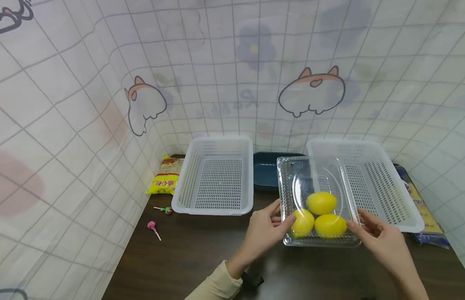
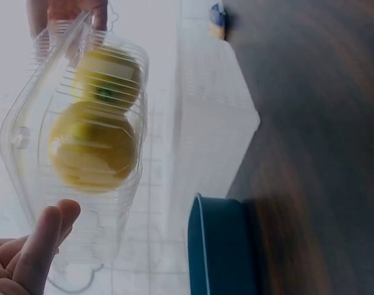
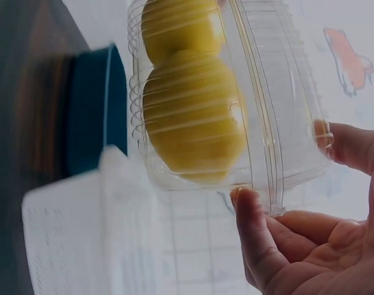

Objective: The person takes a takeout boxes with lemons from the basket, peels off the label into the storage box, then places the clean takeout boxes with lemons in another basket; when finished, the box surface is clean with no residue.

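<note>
A clear plastic clamshell box (image 1: 285, 179), its lid down, is held up in front of me between both hands. Inside lie three yellow lemons (image 1: 330, 226), gathered toward the near side. My left hand (image 1: 263, 227) grips the box's left edge, thumb on top and fingers beneath. On the opposite edge my right hand (image 1: 384, 243) pinches the box near its front corner. From the right wrist, the right thumb and fingers (image 3: 251, 227) are seen on the rim and the lid, and the ribbed wall shows a lemon (image 3: 193, 120) close up.
A white basket (image 1: 213, 211) stands left of a dark teal tray (image 1: 266, 171); another white basket (image 1: 378, 179) is behind the box at right. Two lollipops (image 1: 152, 225) and a yellow snack bag (image 1: 164, 183) lie left. Another packet (image 1: 427, 216) lies far right.
</note>
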Demonstrator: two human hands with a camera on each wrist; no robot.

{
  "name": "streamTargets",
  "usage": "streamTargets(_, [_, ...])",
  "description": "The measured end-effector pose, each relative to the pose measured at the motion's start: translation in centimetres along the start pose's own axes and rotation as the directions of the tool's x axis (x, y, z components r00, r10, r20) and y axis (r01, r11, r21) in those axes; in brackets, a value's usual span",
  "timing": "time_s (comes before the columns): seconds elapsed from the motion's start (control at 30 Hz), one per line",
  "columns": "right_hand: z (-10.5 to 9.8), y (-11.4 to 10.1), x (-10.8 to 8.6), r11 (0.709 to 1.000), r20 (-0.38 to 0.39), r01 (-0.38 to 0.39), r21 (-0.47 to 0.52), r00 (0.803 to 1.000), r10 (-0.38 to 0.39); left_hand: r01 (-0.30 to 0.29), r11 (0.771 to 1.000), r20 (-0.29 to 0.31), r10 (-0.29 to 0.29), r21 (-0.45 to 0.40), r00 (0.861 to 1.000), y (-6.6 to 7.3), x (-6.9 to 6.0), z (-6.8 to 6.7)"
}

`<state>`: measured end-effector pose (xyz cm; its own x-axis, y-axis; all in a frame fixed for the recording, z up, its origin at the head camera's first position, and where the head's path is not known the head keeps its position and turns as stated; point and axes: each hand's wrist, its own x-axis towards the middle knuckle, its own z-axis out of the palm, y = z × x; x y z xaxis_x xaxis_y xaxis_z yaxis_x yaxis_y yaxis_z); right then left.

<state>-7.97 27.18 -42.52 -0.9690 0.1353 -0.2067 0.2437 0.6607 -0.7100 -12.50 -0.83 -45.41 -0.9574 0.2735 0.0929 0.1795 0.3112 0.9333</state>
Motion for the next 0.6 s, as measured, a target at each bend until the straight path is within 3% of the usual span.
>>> streamTargets(0.3, [-3.8, 2.6, 2.7, 0.999, 0.020, -0.050, -0.007, 0.999, 0.050, 0.022, 0.999, 0.107, -0.018, -0.042, 0.994, 1.0, 3.9, 3.4])
streamTargets(0.43, [-5.1, 4.1, 4.1, 0.999, -0.014, -0.032, 0.024, 0.999, 0.032, 0.032, 0.996, 0.113, -0.023, -0.080, 0.993, 1.4, 5.7, 5.2])
streamTargets(0.6, [-5.9, 4.8, 5.8, 0.999, -0.064, 0.013, 0.037, 0.998, -0.011, 0.000, 0.996, 0.077, 0.006, -0.085, 0.997, 1.3, 8.2, 6.6])
